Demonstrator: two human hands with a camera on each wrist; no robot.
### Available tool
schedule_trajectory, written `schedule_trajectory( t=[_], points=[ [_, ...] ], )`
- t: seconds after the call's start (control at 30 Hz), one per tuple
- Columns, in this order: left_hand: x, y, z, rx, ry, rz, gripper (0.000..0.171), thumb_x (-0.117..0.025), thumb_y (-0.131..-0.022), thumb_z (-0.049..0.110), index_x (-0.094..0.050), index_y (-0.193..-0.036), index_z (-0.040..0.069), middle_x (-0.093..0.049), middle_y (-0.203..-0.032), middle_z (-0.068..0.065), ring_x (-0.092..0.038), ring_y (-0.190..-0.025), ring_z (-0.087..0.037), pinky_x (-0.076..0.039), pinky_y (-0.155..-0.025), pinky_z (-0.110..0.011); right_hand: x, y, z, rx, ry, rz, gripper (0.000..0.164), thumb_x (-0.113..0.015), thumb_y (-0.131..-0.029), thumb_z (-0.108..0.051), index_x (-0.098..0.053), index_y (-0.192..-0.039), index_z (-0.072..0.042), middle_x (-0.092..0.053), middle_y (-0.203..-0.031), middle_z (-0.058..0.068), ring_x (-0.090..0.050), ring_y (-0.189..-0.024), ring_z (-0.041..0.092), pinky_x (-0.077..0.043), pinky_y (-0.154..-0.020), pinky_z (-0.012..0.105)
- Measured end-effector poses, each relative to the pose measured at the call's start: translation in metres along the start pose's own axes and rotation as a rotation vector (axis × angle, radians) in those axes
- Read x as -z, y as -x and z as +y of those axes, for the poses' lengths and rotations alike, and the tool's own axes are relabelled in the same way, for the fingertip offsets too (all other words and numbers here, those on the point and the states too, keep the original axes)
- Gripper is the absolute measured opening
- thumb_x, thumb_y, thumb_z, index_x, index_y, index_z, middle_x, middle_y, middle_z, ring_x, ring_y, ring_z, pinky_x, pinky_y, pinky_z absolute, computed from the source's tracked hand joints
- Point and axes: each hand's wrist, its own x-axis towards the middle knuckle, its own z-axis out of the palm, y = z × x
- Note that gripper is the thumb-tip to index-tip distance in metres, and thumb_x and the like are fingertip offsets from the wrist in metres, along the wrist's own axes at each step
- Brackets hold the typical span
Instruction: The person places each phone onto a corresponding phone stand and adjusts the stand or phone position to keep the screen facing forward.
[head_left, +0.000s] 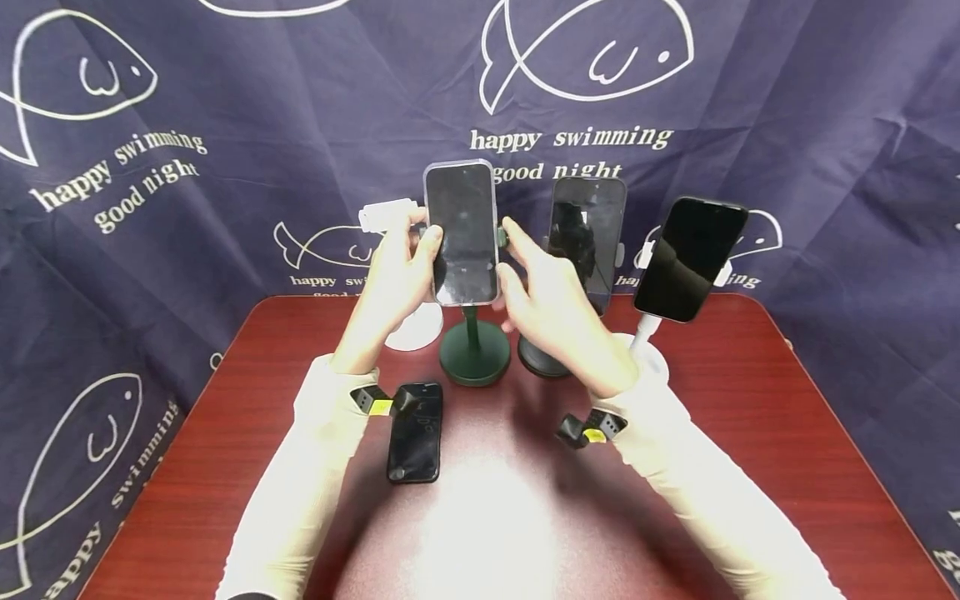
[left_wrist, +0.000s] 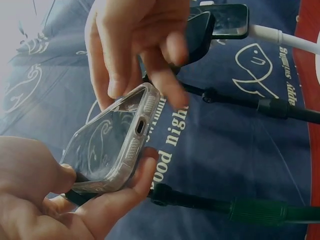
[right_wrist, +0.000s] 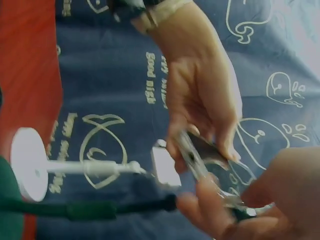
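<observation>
A phone in a clear case (head_left: 462,233) stands upright before the clamp of a green phone stand (head_left: 474,354). My left hand (head_left: 405,271) grips the phone's left side, its thumb over the front edge; the left wrist view shows fingers behind the clear case (left_wrist: 135,145). At the phone's right side, my right hand (head_left: 551,292) has its index finger at the green clamp arm (head_left: 502,237) and its thumb lower, by the case edge. Green shows between the right hand's fingers in the right wrist view (right_wrist: 245,212). The clamp's back is hidden behind the phone.
To the right, a black stand (head_left: 543,358) holds a dark phone (head_left: 588,233), and a white stand (head_left: 648,358) holds a tilted phone (head_left: 690,258). Another white stand (head_left: 416,329) is behind my left hand. A black phone (head_left: 416,437) lies flat on the red table (head_left: 210,467).
</observation>
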Motion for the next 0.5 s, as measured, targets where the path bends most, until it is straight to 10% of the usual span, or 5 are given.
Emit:
schedule_trajectory(
  t=[0.13, 0.33, 0.5],
  points=[
    [-0.001, -0.001, -0.001, 0.011, 0.072, -0.018, 0.038, -0.053, -0.108, 0.025, -0.048, -0.141, 0.007, -0.068, -0.094, -0.018, -0.064, -0.056, -0.013, -0.057, -0.049, -0.033, -0.009, 0.002, 0.000, -0.139, -0.117, -0.011, 0.060, -0.049, -0.108, -0.025, -0.027, -0.162, -0.009, -0.061, -0.146, 0.012, -0.076, -0.075, 0.020, -0.056, -0.094, 0.039],
    [-0.002, -0.001, -0.001, 0.013, 0.070, -0.018, 0.041, -0.055, -0.107, 0.026, -0.047, -0.143, 0.007, -0.070, -0.097, -0.019, -0.067, -0.060, -0.011, -0.059, -0.050, -0.035, -0.023, -0.001, 0.002, -0.259, -0.308, -0.060, 0.065, -0.045, -0.110, -0.034, -0.014, -0.163, -0.015, -0.055, -0.151, 0.009, -0.066, -0.124, 0.024, -0.047, -0.110, 0.045],
    [-0.001, -0.001, -0.002, 0.000, 0.044, -0.026, 0.044, -0.056, -0.107, 0.030, -0.046, -0.143, 0.007, -0.072, -0.101, -0.020, -0.069, -0.064, -0.011, -0.060, -0.054, -0.033, -0.032, -0.006, 0.003, -0.276, -0.403, -0.020, 0.062, -0.045, -0.110, -0.033, -0.015, -0.161, -0.014, -0.050, -0.151, 0.013, -0.059, -0.133, 0.027, -0.043, -0.114, 0.046]
  ],
)
